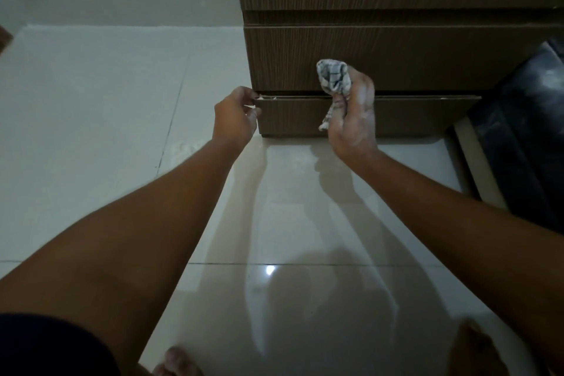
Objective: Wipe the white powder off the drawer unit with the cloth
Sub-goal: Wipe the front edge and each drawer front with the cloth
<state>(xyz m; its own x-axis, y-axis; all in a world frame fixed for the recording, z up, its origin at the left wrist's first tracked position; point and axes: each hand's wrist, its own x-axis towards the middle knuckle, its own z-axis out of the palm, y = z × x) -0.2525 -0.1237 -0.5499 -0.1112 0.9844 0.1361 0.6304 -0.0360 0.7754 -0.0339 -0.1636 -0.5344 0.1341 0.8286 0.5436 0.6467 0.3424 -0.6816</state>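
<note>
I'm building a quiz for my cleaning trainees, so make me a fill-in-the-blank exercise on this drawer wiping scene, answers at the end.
1. The right hand grips a crumpled grey checked ____.
2. The left hand holds the bottom drawer of the brown wood-grain drawer unit at its upper ____ corner.
3. That drawer stands slightly ____.
4. White powder lies on the drawer's ____ edge.
Missing words: cloth; left; open; top.
</note>
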